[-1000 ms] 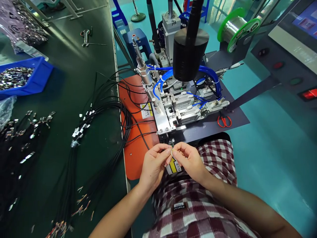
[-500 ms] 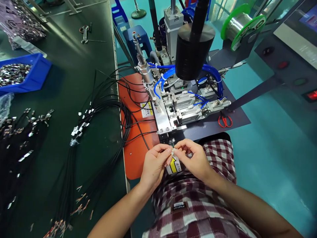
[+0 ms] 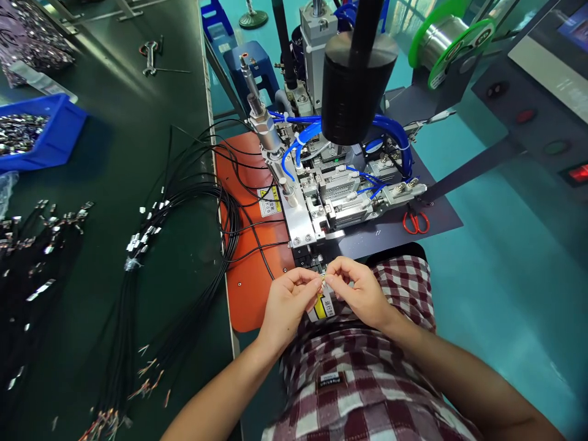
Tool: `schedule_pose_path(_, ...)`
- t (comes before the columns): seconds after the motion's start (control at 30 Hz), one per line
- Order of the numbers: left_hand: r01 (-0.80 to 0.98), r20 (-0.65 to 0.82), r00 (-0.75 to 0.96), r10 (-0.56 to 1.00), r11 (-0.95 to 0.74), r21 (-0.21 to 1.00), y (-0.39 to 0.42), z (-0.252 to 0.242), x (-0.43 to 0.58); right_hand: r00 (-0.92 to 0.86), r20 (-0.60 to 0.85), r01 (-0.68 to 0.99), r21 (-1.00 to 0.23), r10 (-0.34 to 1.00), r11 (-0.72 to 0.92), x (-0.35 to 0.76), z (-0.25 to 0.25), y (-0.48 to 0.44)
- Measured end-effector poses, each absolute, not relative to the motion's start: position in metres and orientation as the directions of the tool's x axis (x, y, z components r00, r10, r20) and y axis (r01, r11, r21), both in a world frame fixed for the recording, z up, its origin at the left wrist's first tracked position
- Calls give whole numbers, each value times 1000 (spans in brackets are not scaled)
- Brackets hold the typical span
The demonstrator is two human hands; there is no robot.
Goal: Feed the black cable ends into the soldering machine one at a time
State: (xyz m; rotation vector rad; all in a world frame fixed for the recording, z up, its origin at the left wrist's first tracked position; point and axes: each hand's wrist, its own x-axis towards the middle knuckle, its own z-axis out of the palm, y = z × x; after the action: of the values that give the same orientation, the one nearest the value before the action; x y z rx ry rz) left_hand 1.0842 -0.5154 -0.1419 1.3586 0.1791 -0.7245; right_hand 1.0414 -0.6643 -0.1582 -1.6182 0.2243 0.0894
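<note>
Looks forward and down from the head, close over left hand (image 3: pixel 288 304) and right hand (image 3: pixel 361 298), catches worktop (image 3: pixel 114 168) left, floor (image 3: pixel 500 269) right.

Along the dark green bench (image 3: pixel 117 162) we've got a see-through bag (image 3: pixel 34 49) of metal pieces, a blue bin (image 3: pixel 64 144) of small metal parts and a wrench (image 3: pixel 150 58) up at the far end, with black cables (image 3: pixel 123 324) sprawling nearer us. We follow their loop over the edge onto the orange plate (image 3: pixel 250 300), and across on the dark grey plate (image 3: pixel 441 217) we spot red-handled scissors (image 3: pixel 420 228)!
</note>
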Motion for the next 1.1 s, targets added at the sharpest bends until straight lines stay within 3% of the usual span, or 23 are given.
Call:
schedule_pose_path(0.17, 619, -553, 745, -373, 80, 781, -517, -141, 1087, 951, -305, -299, -949, -46, 104, 1046, -161, -666)
schedule_pose_path(0.3, 627, -563, 738, -371, 70, 776, -516, -139, 1088, 953, -278, -280, -960, -119, 7, 1045, -160, -668)
schedule_pose_path(0.5, 625, -565, 740, -365, 62, 778, -517, -140, 1088, 981, -119, -143, -978, -155, -150, 1045, -163, -661)
schedule_pose_path(0.9, 603, -547, 757, -358, 59, 795, -517, -141, 1086, 969, -240, -244, -966, -60, -79, 1050, -158, -666)
schedule_pose_path(1.1, 575, -525, 778, -346, 53, 817, -518, -142, 1084, 984, -136, -153, -978, -119, -142, 1050, -159, -660)
